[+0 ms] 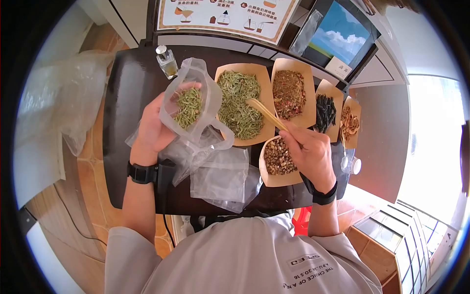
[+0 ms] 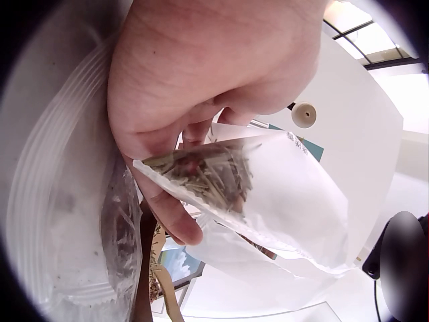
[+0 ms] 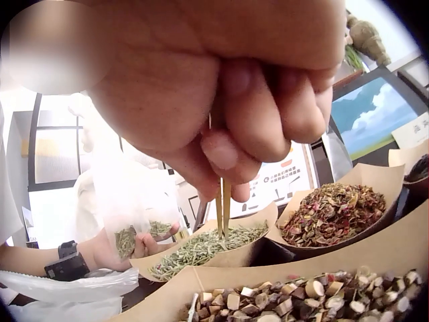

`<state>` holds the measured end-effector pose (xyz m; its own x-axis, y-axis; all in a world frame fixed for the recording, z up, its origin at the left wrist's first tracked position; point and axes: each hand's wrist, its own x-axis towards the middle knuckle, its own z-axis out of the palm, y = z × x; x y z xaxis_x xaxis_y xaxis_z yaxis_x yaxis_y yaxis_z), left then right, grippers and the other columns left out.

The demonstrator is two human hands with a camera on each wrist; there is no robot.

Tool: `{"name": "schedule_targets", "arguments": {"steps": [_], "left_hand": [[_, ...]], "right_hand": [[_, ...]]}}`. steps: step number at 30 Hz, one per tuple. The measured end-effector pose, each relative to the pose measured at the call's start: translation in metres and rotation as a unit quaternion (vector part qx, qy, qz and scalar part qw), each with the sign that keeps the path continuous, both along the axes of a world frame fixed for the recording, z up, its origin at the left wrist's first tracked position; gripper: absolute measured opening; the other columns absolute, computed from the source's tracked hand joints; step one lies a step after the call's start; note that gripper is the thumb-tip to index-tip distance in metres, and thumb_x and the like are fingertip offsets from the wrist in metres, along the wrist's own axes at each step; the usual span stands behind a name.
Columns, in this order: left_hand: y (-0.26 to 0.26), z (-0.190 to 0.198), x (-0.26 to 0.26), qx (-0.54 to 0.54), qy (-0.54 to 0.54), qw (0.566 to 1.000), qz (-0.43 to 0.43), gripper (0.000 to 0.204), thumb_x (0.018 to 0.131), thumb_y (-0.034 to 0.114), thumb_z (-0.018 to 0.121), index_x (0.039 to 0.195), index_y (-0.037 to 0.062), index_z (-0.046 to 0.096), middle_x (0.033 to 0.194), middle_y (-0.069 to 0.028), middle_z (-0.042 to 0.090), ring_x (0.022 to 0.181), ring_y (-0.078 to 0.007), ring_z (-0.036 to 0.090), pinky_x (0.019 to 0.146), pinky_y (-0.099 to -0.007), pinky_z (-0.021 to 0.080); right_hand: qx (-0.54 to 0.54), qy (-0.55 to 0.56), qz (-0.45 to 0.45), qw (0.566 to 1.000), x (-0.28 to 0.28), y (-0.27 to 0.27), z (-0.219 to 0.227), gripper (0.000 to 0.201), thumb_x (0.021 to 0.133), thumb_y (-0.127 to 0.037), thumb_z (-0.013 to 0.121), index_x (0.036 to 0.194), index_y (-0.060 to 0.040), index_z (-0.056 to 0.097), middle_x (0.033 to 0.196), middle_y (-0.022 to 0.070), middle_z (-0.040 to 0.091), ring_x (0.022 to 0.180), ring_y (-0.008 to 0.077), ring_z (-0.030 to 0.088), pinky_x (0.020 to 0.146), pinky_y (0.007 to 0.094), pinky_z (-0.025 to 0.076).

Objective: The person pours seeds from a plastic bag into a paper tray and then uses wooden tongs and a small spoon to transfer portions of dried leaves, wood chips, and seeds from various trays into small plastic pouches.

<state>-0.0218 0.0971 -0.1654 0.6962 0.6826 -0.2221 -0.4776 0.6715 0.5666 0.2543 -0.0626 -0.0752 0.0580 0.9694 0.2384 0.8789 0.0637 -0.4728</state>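
My left hand point(image 1: 152, 122) holds a white translucent pouch point(image 1: 211, 98) with its mouth spread wide. Dried green herb point(image 1: 188, 109) lies inside it; the left wrist view shows the herb point(image 2: 208, 178) gathered in one end. My right hand point(image 1: 312, 152) pinches slim wooden tongs point(image 1: 267, 113). Their tips reach over a paper tray point(image 1: 268, 83) of cut green stems point(image 1: 240, 98). In the right wrist view the tongs point(image 3: 224, 208) point down at those stems, fingers curled round their upper part. Just below the right hand stands a smaller tray of chopped woody pieces point(image 1: 279, 156).
Farther right are trays of reddish-brown flakes point(image 1: 289, 95), black strips point(image 1: 325, 112) and orange-brown slices point(image 1: 349, 122). A glass bottle point(image 1: 167, 62) stands at the back left, a small clear jar point(image 1: 351, 165) at the right edge. Clear plastic bags point(image 1: 220, 176) lie in front.
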Motion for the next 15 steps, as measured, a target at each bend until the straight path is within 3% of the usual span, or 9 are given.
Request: {"name": "schedule_targets", "arguments": {"steps": [4, 9, 11, 13, 15], "left_hand": [[0.000, 0.002, 0.000, -0.011, -0.007, 1.000, 0.006, 0.064, 0.102, 0.041, 0.043, 0.143, -0.0083, 0.038, 0.139, -0.0407, 0.042, 0.120, -0.0346, 0.059, 0.084, -0.0381, 0.060], [0.000, 0.003, 0.000, -0.009, -0.007, 1.000, 0.004, 0.065, 0.102, 0.041, 0.044, 0.144, -0.0087, 0.036, 0.140, -0.0416, 0.040, 0.117, -0.0339, 0.060, 0.083, -0.0369, 0.060], [0.002, 0.005, -0.003, -0.034, -0.070, 0.996, -0.038, 0.046, 0.105, 0.027, 0.035, 0.135, -0.0039, 0.051, 0.134, -0.0118, 0.056, 0.116, -0.0237, 0.059, 0.101, -0.0400, 0.050], [0.003, 0.004, -0.003, -0.029, -0.074, 0.996, -0.045, 0.046, 0.105, 0.027, 0.035, 0.135, -0.0040, 0.051, 0.133, -0.0120, 0.056, 0.115, -0.0238, 0.060, 0.101, -0.0399, 0.050], [0.004, 0.004, -0.003, -0.023, -0.077, 0.995, -0.052, 0.046, 0.105, 0.027, 0.036, 0.135, -0.0041, 0.051, 0.133, -0.0121, 0.057, 0.115, -0.0239, 0.060, 0.100, -0.0399, 0.050]], "right_hand": [[-0.030, 0.044, -0.032, 0.998, 0.002, -0.004, 0.013, 0.015, 0.085, -0.006, 0.074, 0.097, 0.0031, 0.073, 0.067, 0.0147, 0.063, 0.054, 0.0273, 0.060, 0.050, 0.0329, 0.046], [-0.053, 0.081, -0.102, 0.990, 0.021, -0.023, 0.025, 0.017, 0.086, -0.006, 0.073, 0.101, 0.0019, 0.073, 0.064, 0.0143, 0.061, 0.050, 0.0173, 0.054, 0.050, 0.0284, 0.042], [-0.041, 0.060, -0.116, 0.991, 0.028, -0.030, 0.032, 0.018, 0.087, -0.007, 0.074, 0.102, 0.0015, 0.073, 0.062, 0.0137, 0.060, 0.050, 0.0164, 0.052, 0.050, 0.0284, 0.042], [-0.058, 0.000, -0.138, 0.989, 0.033, -0.036, 0.039, 0.021, 0.088, -0.010, 0.074, 0.106, -0.0001, 0.073, 0.060, 0.0120, 0.057, 0.049, 0.0137, 0.049, 0.049, 0.0283, 0.040], [-0.067, 0.022, -0.167, 0.983, 0.041, -0.045, 0.039, 0.022, 0.088, -0.011, 0.074, 0.107, -0.0004, 0.073, 0.060, 0.0122, 0.057, 0.049, 0.0138, 0.049, 0.049, 0.0282, 0.039]]}}
